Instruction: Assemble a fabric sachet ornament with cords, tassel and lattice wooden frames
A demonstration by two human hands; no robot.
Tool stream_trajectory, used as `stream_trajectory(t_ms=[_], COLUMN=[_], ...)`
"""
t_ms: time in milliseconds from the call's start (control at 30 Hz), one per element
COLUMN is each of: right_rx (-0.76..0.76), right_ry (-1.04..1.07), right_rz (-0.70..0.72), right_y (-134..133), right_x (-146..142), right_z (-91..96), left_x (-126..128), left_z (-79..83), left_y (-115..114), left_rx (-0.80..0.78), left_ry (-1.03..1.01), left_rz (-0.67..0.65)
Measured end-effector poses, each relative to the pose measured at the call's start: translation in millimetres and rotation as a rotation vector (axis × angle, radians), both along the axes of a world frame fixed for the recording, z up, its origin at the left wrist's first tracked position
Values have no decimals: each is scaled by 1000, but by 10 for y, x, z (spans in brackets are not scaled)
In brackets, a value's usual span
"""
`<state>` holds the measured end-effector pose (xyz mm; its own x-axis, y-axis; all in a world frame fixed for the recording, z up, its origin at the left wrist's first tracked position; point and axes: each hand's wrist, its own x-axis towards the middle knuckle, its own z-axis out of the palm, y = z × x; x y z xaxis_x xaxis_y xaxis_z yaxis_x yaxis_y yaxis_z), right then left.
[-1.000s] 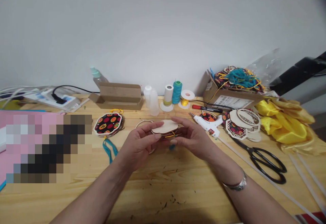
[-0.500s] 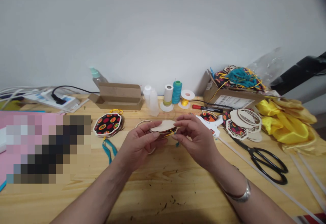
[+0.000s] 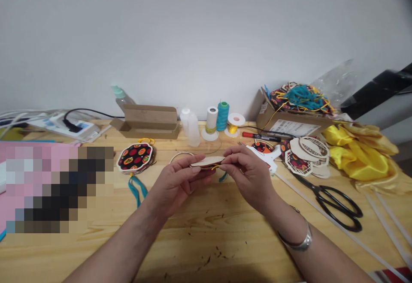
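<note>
Above the middle of the table, my left hand [image 3: 180, 173] is closed on the left side of a thin wooden ornament [image 3: 207, 161], pale on top and held nearly edge-on. My right hand [image 3: 243, 169] pinches its right edge, where a yellow cord [image 3: 215, 167] comes out. A teal tassel [image 3: 223, 177] hangs beneath the right fingers. To the left of my hands lies a stack of octagonal patterned ornaments [image 3: 135, 158] with a yellow loop and teal tassels [image 3: 137, 191]. Part of a wooden ring [image 3: 180, 154] shows behind my left hand.
Black scissors [image 3: 337, 208], pale wooden cutouts [image 3: 309, 152] and yellow satin cloth [image 3: 357, 154] lie at the right. Behind stand thread spools [image 3: 222, 115], white bottles [image 3: 193, 129], an open cardboard box [image 3: 146, 129] and a filled carton [image 3: 289, 124]. A white glue gun [image 3: 268, 158] lies beyond my right hand.
The ornament has tipped, so its pale top face looks narrower. My right fingers have closed in on its right edge and the yellow cord. Both hands stay in nearly the same place.
</note>
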<state>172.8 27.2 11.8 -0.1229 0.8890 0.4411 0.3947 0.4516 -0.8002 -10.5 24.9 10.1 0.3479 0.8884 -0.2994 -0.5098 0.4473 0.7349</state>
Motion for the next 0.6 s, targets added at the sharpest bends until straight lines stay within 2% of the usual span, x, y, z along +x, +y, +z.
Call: stream_trajectory(t_ms=[233, 600], right_rx=[-36, 77], right_ry=[20, -130], right_rz=[20, 6], right_y=[-12, -51], right_x=[-12, -1], right_z=[-15, 50], left_x=[-14, 8], left_z=[-22, -13], left_y=[2, 1], left_rx=[1, 1], left_ry=[-30, -34], left_rz=[-30, -9])
